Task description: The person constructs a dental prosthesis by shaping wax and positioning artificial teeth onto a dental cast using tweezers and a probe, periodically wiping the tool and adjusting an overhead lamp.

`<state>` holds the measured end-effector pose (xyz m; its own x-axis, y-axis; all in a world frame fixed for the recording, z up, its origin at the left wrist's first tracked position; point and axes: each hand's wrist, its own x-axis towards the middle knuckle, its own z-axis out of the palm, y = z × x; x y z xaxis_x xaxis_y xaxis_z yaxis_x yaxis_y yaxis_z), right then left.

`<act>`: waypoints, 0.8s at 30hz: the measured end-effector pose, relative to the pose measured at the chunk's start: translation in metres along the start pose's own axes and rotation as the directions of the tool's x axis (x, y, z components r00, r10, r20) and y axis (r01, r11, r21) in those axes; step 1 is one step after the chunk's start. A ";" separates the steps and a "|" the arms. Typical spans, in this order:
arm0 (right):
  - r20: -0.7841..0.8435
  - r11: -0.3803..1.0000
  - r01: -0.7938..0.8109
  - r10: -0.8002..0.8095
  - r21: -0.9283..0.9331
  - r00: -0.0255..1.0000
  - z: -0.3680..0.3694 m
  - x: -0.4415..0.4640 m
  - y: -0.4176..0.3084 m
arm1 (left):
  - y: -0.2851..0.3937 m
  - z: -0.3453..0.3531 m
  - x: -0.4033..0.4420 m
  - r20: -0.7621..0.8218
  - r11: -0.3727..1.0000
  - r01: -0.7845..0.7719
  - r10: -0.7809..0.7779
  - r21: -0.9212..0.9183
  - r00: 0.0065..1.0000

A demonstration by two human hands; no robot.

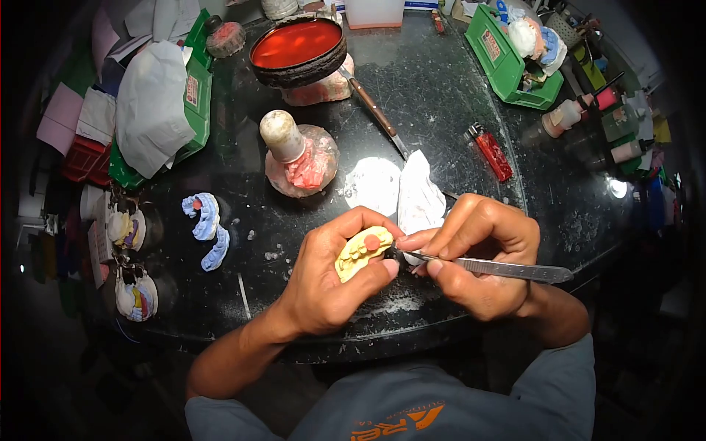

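Note:
My left hand (318, 275) is wrapped around a yellow dental cast (351, 259), its tooth row facing up. A round reddish-pink patch (372, 242) sits on the cast. In my right hand (485, 253) a scalpel (518, 270) with a flat metal handle is gripped like a pen. Its tip end points left at the cast's right edge, close to my left fingertips; whether it touches the cast I cannot tell. Right behind my hands lies a crumpled white tissue (421, 189).
A glass burner with a pale cap (282, 136) stands ahead, near a dark pan of red wax (298, 42). Beyond the tissue are a wooden-handled knife (375, 106) and a red lighter (491, 152). Blue casts (206, 219) lie left. Green bins (494, 59) stand at the back.

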<state>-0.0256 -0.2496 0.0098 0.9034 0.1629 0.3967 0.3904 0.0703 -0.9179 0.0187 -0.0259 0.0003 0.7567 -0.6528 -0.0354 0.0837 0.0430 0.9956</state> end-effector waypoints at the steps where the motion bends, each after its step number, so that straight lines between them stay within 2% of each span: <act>1: 0.005 0.999 -0.012 0.012 -0.041 1.000 0.002 0.000 0.001 | 0.003 -0.002 -0.001 0.021 0.996 0.067 -0.066 -0.063 0.998; 3: -0.006 0.997 -0.044 0.043 -0.070 0.999 0.006 -0.001 0.000 | 0.012 -0.006 -0.004 0.078 0.961 0.206 -0.194 -0.182 0.978; 6: -0.026 0.996 -0.032 0.030 -0.087 0.999 0.005 0.000 0.001 | 0.012 0.002 -0.005 0.014 0.957 0.208 -0.210 -0.200 0.978; 7: -0.040 0.995 -0.025 0.021 -0.102 0.999 0.004 0.001 0.001 | 0.009 -0.003 -0.004 0.099 0.939 0.179 -0.157 -0.292 0.983; 10: -0.078 0.989 -0.003 -0.009 -0.145 0.997 0.003 0.001 0.001 | 0.009 0.010 -0.002 0.048 0.950 0.161 -0.153 -0.268 0.987; 11: -0.081 0.986 0.008 -0.022 -0.168 0.996 0.002 0.001 0.001 | 0.004 0.005 -0.003 0.094 0.940 0.153 -0.130 -0.305 0.987; 14: -0.083 0.973 0.040 -0.060 -0.226 0.995 0.000 0.001 0.000 | 0.009 0.006 -0.001 0.037 0.943 0.114 -0.107 -0.312 0.994; 15: -0.079 0.970 0.051 -0.071 -0.236 0.994 0.000 0.002 -0.002 | 0.006 0.010 0.001 -0.009 0.916 0.053 -0.062 -0.398 0.998; 16: -0.075 0.968 0.062 -0.082 -0.245 0.994 0.000 0.002 -0.003 | 0.004 0.010 0.002 -0.011 0.912 0.056 -0.067 -0.407 0.998; 17: -0.056 0.943 0.074 -0.097 -0.323 0.994 0.000 0.003 -0.006 | 0.000 0.009 0.001 -0.014 0.908 0.060 -0.072 -0.416 0.997; 21: -0.103 0.942 0.116 -0.156 -0.315 0.982 0.007 0.000 0.006 | -0.006 0.006 -0.003 0.030 0.908 0.108 -0.105 -0.405 0.994; 24: -0.110 0.951 0.118 -0.155 -0.287 0.982 0.008 -0.002 0.009 | -0.009 0.011 -0.001 0.007 0.866 0.067 -0.073 -0.496 0.997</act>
<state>-0.0251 -0.2409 0.0008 0.8458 0.0412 0.5319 0.5288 -0.1966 -0.8257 0.0100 -0.0339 -0.0078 0.7437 -0.6599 -0.1070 0.4444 0.3684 0.8166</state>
